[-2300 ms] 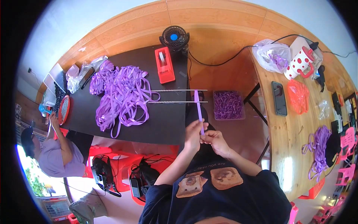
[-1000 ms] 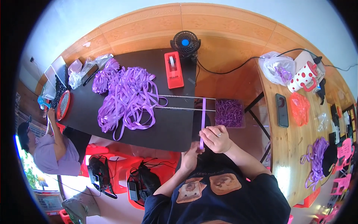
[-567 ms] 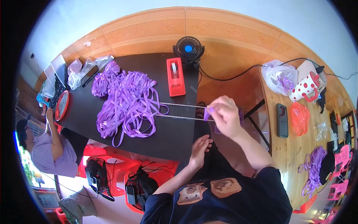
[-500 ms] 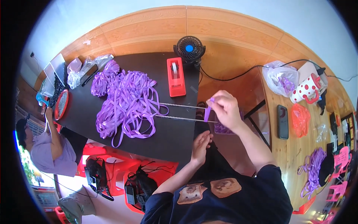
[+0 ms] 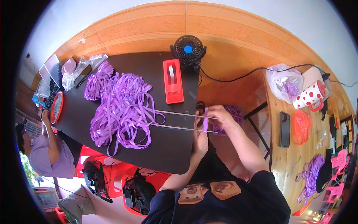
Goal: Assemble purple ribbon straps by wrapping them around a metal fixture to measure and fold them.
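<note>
The left hand (image 5: 201, 142) has risen to the ribbon (image 5: 205, 125), its grip unclear, joining the right hand (image 5: 222, 116), which pinches that strip just left of its knuckles, across both rods (image 5: 179, 114), so handling now looks two-handed.

Clear lane over the near right part of the desk (image 5: 167, 153), ribbon pile (image 5: 121, 108) blocking left, two thin rods (image 5: 175, 113) crossing ahead, tape dispenser (image 5: 173, 87) and fan (image 5: 188, 49) beyond.
</note>
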Demonstrator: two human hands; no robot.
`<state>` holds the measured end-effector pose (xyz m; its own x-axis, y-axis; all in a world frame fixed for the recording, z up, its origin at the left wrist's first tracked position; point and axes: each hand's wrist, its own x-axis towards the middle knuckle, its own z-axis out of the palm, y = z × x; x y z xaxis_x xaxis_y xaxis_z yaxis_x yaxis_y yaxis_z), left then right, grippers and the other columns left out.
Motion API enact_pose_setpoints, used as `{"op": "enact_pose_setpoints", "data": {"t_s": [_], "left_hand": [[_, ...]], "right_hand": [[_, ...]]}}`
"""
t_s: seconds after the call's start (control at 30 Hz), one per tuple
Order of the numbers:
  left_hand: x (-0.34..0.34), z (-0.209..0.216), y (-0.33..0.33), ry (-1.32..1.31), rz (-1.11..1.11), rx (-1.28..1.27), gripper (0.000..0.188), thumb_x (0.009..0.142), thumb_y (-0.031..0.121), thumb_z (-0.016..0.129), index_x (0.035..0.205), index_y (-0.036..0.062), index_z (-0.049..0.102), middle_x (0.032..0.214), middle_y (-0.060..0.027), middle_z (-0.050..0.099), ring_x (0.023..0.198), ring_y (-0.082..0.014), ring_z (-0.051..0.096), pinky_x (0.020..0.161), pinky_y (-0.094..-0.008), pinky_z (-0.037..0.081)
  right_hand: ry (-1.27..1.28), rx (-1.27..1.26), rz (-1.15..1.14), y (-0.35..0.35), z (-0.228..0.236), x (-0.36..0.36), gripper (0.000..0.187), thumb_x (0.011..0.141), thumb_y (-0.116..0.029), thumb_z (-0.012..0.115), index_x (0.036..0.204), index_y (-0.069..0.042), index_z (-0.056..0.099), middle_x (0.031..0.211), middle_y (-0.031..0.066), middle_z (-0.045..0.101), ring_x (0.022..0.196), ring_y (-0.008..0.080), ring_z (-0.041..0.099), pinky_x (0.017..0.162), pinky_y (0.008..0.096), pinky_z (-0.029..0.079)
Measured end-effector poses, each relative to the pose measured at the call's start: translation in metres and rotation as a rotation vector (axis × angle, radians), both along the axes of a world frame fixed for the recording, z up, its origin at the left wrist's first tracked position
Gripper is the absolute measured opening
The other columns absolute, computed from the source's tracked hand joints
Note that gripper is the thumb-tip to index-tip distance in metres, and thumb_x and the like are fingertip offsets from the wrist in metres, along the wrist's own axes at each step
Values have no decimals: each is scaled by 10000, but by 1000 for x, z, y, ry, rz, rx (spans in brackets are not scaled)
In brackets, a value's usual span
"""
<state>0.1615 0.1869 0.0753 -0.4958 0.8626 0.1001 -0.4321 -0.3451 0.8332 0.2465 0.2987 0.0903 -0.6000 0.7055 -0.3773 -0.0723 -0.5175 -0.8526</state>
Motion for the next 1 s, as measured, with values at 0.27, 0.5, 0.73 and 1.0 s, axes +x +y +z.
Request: {"op": "enact_pose_setpoints", "data": {"t_s": [0.27,0.5,0.73,1.0], "left_hand": [[-3,-29,1,-194,-81,200,250,914,126,543,1149,71,607,1304,-81,494,1191,-210,481,1023,-378,349],[-2,-11,-20,-127,-62,-34,241,912,40,516,1139,13,593,1141,-77,584,1099,-184,523,980,-338,380],[-2,-9,-26,-286,-149,-125,190,913,68,507,1051,-10,611,1024,-95,627,973,-170,579,919,-310,422],[10,27,-43,-218,-44,-191,197,945,156,493,1038,26,606,946,-24,598,869,-119,551,784,-252,420]], "right_hand": [[-6,-21,-125,-49,-14,5,115,789,-85,674,883,-17,669,822,55,668,697,154,632,660,278,504],[205,224,-299,-104,7,14,294,794,6,614,1087,25,622,924,77,659,851,120,602,748,211,457],[273,292,-315,-114,-10,0,148,822,6,606,958,27,660,877,57,662,802,113,606,756,230,467],[247,234,-427,-130,-8,-8,108,872,-55,602,841,30,661,778,47,654,698,96,579,661,228,460]]}}
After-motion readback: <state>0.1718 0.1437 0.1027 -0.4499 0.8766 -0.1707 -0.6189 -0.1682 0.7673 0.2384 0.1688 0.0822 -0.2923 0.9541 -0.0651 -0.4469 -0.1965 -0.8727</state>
